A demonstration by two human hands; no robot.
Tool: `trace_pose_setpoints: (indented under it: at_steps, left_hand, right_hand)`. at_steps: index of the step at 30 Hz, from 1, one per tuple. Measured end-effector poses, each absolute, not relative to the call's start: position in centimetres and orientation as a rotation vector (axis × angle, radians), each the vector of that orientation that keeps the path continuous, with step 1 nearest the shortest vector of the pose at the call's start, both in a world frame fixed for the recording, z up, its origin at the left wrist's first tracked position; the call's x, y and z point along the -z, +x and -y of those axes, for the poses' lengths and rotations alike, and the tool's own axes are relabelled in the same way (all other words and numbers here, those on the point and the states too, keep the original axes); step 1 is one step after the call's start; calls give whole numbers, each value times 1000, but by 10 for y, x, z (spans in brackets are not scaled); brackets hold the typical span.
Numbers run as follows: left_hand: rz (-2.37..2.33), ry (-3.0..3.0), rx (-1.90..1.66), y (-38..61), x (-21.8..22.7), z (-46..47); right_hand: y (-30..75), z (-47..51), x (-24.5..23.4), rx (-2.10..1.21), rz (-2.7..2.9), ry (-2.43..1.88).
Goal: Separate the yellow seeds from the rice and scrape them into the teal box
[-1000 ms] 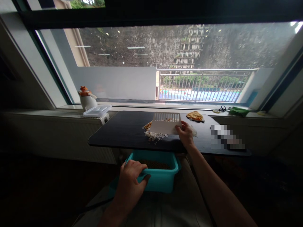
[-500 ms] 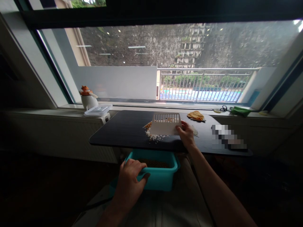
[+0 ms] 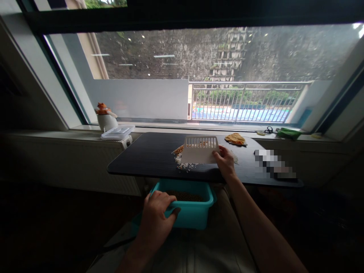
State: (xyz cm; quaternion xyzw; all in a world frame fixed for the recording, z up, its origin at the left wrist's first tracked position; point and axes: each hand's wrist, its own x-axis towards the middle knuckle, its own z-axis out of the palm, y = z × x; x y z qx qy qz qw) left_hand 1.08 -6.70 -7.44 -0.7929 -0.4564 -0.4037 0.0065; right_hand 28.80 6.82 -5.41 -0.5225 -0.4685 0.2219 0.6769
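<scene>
My right hand (image 3: 225,163) grips the right side of a white slotted scraper (image 3: 199,149) standing on the dark table (image 3: 148,159). White rice grains (image 3: 186,165) lie along the scraper's near edge, and yellow-brown kernels (image 3: 178,149) sit at its far left corner. My left hand (image 3: 157,214) is closed on the rim of a teal plastic bin (image 3: 191,212) held below the table's near edge, on my lap. The bin holds dark grains.
An orange-yellow cloth (image 3: 235,139) lies at the table's far right, and a blurred object (image 3: 273,165) sits near its right edge. On the windowsill are a clear lidded box (image 3: 117,132), a white pot with orange figure (image 3: 105,117), scissors (image 3: 266,131) and a green item (image 3: 287,133).
The scraper has shifted slightly away from me, and less rice shows in front of it. My left hand and the bin have hardly moved.
</scene>
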Motion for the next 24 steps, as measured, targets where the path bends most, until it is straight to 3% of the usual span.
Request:
trace_pose_setpoints:
  at_steps: [24]
  left_hand:
    - [1421, -2468, 1269, 10, 75, 67]
  right_hand:
    - [290, -71, 59, -508, 1050, -1148]
